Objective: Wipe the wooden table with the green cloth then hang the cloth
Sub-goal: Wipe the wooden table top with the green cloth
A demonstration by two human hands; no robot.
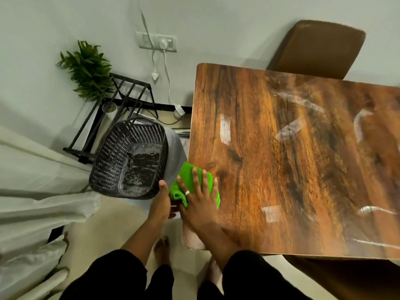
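The wooden table (292,165) fills the right half of the head view, with several white powdery smears on its top. A bright green cloth (187,178) lies over the table's left edge, partly hanging off it. My right hand (200,200) presses flat on the cloth with fingers spread, a ring on one finger. My left hand (161,202) is just left of the table edge and grips the rim of a dark perforated plastic basket (129,161), held below the table's edge. White residue lies in the basket's bottom.
A black metal rack (121,109) and a green potted plant (88,70) stand by the wall at left. A brown chair (320,48) is behind the table. White cables hang from a wall socket (157,42). White curtains (32,180) hang at left.
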